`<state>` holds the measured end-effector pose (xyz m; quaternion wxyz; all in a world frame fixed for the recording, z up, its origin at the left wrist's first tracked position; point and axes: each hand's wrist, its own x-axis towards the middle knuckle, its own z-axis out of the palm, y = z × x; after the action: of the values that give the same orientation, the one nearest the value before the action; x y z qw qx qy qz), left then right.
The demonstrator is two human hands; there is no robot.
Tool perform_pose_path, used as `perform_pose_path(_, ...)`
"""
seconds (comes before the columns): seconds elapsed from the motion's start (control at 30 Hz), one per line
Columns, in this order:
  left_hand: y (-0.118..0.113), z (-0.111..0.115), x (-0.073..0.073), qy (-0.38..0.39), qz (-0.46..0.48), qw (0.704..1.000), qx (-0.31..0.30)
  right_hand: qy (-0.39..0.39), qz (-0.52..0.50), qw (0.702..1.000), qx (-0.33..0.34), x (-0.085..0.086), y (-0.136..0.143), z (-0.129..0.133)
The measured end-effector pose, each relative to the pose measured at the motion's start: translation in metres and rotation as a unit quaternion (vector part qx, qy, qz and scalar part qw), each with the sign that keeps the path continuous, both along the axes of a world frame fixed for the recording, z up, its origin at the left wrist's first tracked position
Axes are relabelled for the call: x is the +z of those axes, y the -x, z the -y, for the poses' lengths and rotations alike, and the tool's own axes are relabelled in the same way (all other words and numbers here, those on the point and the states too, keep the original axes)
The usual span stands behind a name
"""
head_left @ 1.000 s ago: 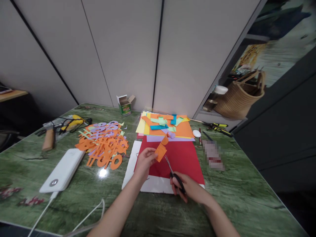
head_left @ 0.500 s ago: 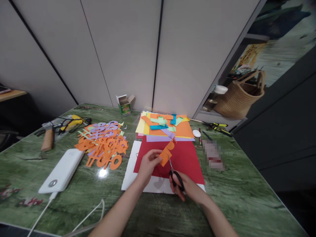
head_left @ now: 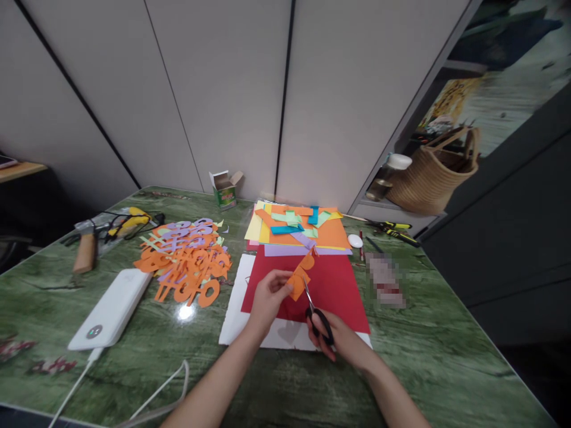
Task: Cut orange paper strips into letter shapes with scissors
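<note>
My left hand (head_left: 271,295) pinches the lower left edge of an orange paper piece (head_left: 298,284) with rounded shapes along it. Black-handled scissors (head_left: 318,318) are gripped in my right hand (head_left: 332,336), their blades against the right edge of the orange paper. Both hands are above a red sheet (head_left: 334,288), which lies on a white sheet (head_left: 232,315). Behind the red sheet, colored strips (head_left: 288,230) in orange, green and blue rest on stacked colored paper (head_left: 334,235).
Orange and purple paper cutouts (head_left: 191,255) are heaped at left, near a white power bank (head_left: 111,309) with a cable. A yellow-handled tool (head_left: 129,221) and small box (head_left: 225,193) stand farther back. At right are a white oval object (head_left: 355,241) and pliers (head_left: 395,229).
The fingers of my right hand on the scissors have shifted very slightly. My left hand and the orange paper look almost the same as before.
</note>
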<state>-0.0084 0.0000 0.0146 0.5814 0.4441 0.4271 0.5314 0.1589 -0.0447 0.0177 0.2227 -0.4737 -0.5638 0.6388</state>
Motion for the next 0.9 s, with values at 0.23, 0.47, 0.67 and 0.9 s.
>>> perform_pose_path(0.23,0.0002,-0.0002,-0.0012,-0.007,0.001,1.000,0.009,0.006,0.000,1.000,-0.009,-0.0019,0.0015,0.0000)
perform_pose_path(0.47,0.0001,0.0006,-0.0003,-0.009,0.005,1.000,0.010,0.003,0.002,1.000,-0.014,-0.0040,0.0027,0.0007)
perform_pose_path(0.67,-0.0001,0.0002,0.0000,-0.006,0.007,1.000,0.017,-0.007,0.004,1.000,-0.017,-0.0039,0.0048,0.0004)
perform_pose_path(0.9,-0.0003,0.0004,-0.0015,-0.010,0.016,1.000,0.017,-0.004,0.003,1.000,-0.022,-0.0026,0.0054,0.0004)
